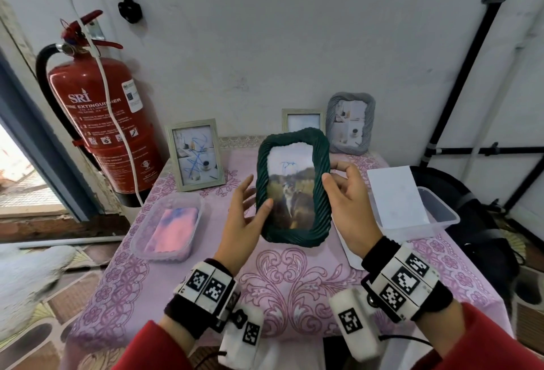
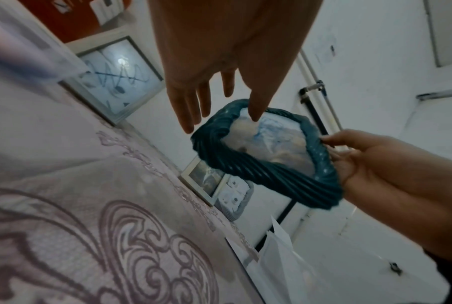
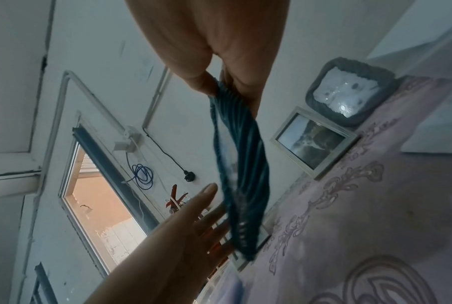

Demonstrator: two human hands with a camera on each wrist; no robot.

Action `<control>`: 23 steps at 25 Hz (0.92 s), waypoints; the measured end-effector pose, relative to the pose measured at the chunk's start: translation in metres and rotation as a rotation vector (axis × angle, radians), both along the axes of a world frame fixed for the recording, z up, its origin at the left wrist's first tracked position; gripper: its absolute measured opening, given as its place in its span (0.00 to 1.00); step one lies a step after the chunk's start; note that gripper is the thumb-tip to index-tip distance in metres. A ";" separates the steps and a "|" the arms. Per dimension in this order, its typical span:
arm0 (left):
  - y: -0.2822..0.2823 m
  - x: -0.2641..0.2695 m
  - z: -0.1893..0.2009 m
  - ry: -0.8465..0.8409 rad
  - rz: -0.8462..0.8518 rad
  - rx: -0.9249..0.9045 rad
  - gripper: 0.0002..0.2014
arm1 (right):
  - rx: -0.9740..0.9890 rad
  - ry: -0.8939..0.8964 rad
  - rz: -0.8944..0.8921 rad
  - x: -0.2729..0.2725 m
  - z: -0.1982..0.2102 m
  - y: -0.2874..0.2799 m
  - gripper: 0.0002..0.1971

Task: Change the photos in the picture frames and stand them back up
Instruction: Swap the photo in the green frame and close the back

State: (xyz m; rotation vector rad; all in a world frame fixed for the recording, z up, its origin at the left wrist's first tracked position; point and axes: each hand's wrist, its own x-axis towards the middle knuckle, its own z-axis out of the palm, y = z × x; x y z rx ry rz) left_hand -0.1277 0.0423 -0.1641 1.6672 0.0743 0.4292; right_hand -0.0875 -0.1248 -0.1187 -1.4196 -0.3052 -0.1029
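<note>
- Head view, at nine o'clock: a plastic tub [image 1: 167, 226] with a pink cloth sits on the patterned tablecloth [image 1: 294, 281], and a pale frame [image 1: 195, 154] stands behind it at ten o'clock, near the fire extinguisher [image 1: 100, 122].
- Your left hand [image 1: 244, 216] is spread wide, fingers straight; only the thumb tip touches the green frame [image 1: 293, 190] on its left edge, so it holds nothing.
- That green frame is at centre, lifted off the table, upright, photo side toward you.
- Your right hand [image 1: 346, 201] carries it, thumb in front and fingers behind the right edge, as the right wrist view shows.
- At one o'clock, a small pale frame [image 1: 303, 120] and a grey frame [image 1: 350, 123] stand by the wall; at three o'clock a clear tub [image 1: 441, 216] holds white paper [image 1: 396, 196].
- To stand it well, I would judge: keep the pinch firm, steady the left edge with your free hand, check that the back prop is open (hidden here), lower the bottom edge first into the gap at twelve o'clock, and let go only once it leans on its own.
</note>
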 end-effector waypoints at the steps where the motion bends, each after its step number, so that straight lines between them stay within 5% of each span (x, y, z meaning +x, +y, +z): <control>1: 0.002 0.001 0.000 0.004 -0.036 -0.104 0.23 | 0.005 0.015 0.005 0.000 -0.002 0.000 0.10; 7: 0.012 -0.003 -0.006 0.031 -0.070 -0.360 0.22 | -0.004 0.108 0.013 0.007 -0.024 0.000 0.08; 11: 0.013 -0.003 -0.015 0.070 -0.006 -0.385 0.22 | -0.085 0.222 0.148 0.006 -0.051 0.002 0.22; 14: 0.017 -0.004 -0.024 0.117 0.009 -0.331 0.23 | -0.192 0.258 0.193 0.004 -0.071 0.003 0.34; 20: 0.029 -0.005 -0.045 0.265 0.011 -0.142 0.28 | -0.484 0.177 0.149 0.011 -0.097 0.004 0.39; 23: 0.041 -0.002 -0.055 0.330 0.034 0.099 0.30 | -0.638 0.122 0.122 0.014 -0.104 0.003 0.38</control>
